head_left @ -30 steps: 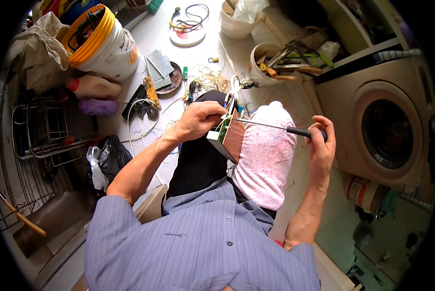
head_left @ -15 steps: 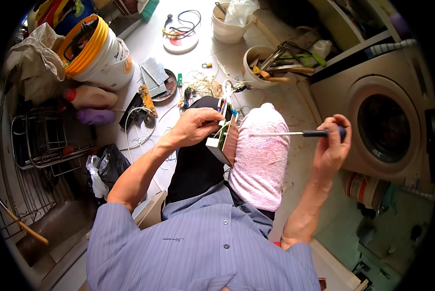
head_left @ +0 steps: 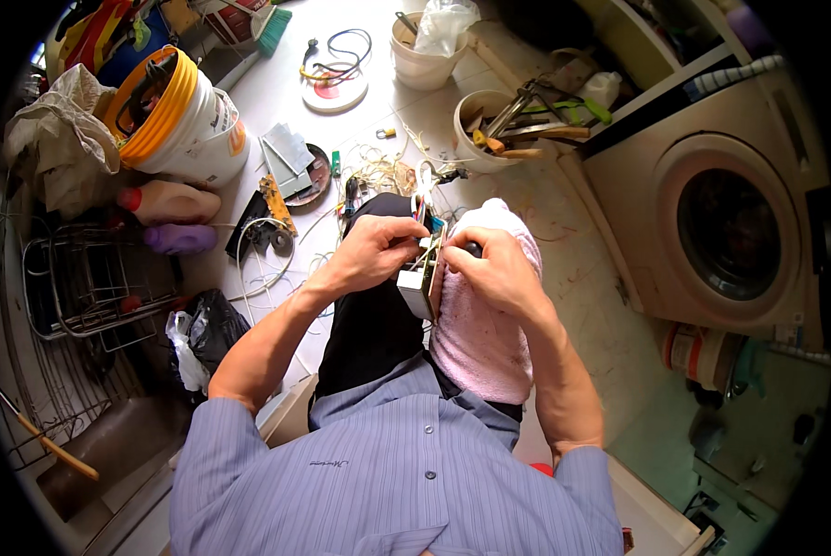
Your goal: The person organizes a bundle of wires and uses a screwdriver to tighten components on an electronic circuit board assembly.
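Observation:
A circuit board in a small box-like housing (head_left: pixel 417 292) stands on edge between my knees, with white connectors and coloured wires (head_left: pixel 423 190) leaving its far end. My left hand (head_left: pixel 375 252) is closed, its thumb and fingertips pinching at the board's left side by the connectors. Close against the right side is my right hand (head_left: pixel 501 271), its fingertips at the board and the screwdriver's dark handle (head_left: pixel 474 248) held in its curled fingers. The screwdriver's shaft is hidden. A pink towel (head_left: pixel 480 338) covers my right knee, under the right hand.
Loose wires (head_left: pixel 383 171) and metal parts (head_left: pixel 288 157) litter the floor ahead. A tool bucket (head_left: pixel 471 157) and a white bucket (head_left: pixel 415 69) stand beyond. A washing machine (head_left: pixel 619 208) is on the right; a yellow-rimmed bucket (head_left: pixel 198 144), bottles (head_left: pixel 179 206) and a wire rack (head_left: pixel 91 278) are on the left.
My right hand has come in from the far right, bringing the screwdriver to the circuit board. The screwdriver's shaft, plain before, no longer shows. My left hand stays at the board.

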Demonstrator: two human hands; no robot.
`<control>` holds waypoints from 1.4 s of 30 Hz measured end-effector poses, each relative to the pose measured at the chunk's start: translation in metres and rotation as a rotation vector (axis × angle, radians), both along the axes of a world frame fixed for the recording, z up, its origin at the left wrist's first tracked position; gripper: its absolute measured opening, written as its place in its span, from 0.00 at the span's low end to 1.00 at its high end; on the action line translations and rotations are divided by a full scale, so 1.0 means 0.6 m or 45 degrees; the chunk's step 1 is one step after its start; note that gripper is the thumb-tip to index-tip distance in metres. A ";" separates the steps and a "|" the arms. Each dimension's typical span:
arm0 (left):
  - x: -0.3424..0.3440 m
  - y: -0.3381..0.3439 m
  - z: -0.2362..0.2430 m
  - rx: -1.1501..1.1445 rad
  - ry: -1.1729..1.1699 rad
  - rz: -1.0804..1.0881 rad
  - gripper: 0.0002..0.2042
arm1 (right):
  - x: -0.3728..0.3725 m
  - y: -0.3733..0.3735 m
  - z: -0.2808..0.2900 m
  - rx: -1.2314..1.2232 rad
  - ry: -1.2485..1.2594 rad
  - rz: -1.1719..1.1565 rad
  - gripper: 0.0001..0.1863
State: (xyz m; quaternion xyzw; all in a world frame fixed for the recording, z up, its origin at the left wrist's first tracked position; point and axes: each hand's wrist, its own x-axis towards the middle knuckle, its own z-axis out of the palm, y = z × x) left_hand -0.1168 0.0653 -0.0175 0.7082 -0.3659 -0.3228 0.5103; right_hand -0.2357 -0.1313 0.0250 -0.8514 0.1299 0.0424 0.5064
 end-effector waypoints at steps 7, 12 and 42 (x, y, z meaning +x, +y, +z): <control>0.003 -0.015 -0.006 0.007 0.195 -0.046 0.06 | 0.007 0.008 -0.006 -0.018 0.011 -0.114 0.14; 0.005 -0.014 -0.006 0.045 0.260 -0.046 0.06 | 0.010 0.006 0.007 -0.070 0.069 -0.105 0.14; -0.030 0.055 0.037 -0.337 0.746 0.463 0.08 | -0.031 0.055 0.049 -0.207 -0.467 -0.114 0.03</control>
